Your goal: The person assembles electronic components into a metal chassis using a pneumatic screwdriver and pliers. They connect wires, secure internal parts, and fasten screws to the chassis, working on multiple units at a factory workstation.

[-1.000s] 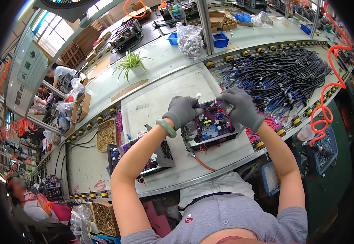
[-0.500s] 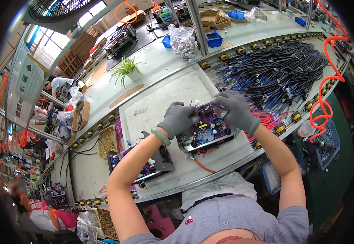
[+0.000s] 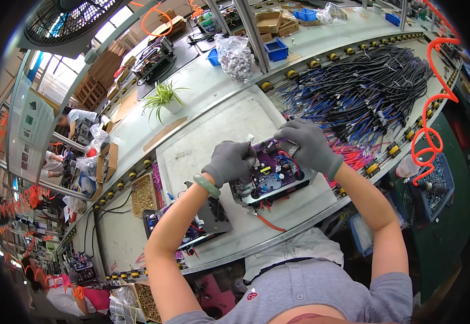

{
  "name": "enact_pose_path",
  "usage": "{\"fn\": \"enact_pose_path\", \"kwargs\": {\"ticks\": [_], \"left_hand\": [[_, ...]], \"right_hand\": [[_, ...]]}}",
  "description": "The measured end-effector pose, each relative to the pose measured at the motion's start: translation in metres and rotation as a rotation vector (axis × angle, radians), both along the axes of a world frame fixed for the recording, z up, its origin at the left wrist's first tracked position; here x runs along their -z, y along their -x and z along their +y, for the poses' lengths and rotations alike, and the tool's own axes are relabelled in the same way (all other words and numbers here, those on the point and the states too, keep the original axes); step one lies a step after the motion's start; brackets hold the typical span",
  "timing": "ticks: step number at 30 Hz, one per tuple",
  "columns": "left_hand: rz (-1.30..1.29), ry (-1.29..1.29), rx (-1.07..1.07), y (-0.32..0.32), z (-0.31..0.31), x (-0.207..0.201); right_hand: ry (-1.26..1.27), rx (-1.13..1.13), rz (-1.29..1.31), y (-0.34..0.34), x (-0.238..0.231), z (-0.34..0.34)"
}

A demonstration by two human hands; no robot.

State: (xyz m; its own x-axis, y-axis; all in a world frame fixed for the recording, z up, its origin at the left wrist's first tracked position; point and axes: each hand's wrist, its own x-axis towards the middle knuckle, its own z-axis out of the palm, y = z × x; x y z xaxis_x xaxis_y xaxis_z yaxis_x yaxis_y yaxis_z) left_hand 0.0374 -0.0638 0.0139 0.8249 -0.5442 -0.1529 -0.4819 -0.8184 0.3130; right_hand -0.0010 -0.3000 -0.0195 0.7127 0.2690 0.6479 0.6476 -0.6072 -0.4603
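Note:
An open metal-cased electronic unit [image 3: 281, 189] with a purple circuit board [image 3: 270, 174] lies on a pale board in front of me. Both my hands wear grey gloves. My left hand [image 3: 229, 162] is closed at the unit's left edge, fingers pinched; what is between them is hidden. Close to those fingertips a small white connector [image 3: 250, 138] sticks up. Over the far right corner bends my right hand [image 3: 313, 148], its fingers closed on the unit beside red and blue wires. A red cable [image 3: 270, 222] trails from the unit's near side.
A second open unit [image 3: 213, 218] stands left, beneath my left forearm. Black cables [image 3: 375, 81] with coloured ends are heaped at the right. Rollers [image 3: 267, 86] edge the pale board [image 3: 208, 129]. A coiled orange hose [image 3: 429, 140] hangs right; a potted plant [image 3: 164, 100] stands beyond.
The whole view has shifted slightly. My left hand has turned a little at the unit's left edge, and the white connector now stands farther left. My right hand stays at the far right corner.

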Motion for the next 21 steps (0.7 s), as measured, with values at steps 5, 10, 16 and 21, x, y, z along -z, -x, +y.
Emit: {"fn": "enact_pose_path", "kwargs": {"ticks": [5,10,16,21], "left_hand": [[0.022,0.049,-0.006,-0.001,0.002,0.002],[0.002,0.023,0.050,0.002,0.003,0.002],[0.315,-0.125,0.000,-0.011,-0.007,-0.018],[0.306,-0.424,0.121,-0.028,-0.015,-0.022]], "right_hand": [[-0.008,0.005,0.012,0.001,-0.001,0.000],[0.010,-0.003,0.017,0.003,-0.002,0.000],[0.038,0.005,0.005,0.008,-0.006,0.001],[0.001,0.010,0.012,0.007,0.000,0.003]]}}
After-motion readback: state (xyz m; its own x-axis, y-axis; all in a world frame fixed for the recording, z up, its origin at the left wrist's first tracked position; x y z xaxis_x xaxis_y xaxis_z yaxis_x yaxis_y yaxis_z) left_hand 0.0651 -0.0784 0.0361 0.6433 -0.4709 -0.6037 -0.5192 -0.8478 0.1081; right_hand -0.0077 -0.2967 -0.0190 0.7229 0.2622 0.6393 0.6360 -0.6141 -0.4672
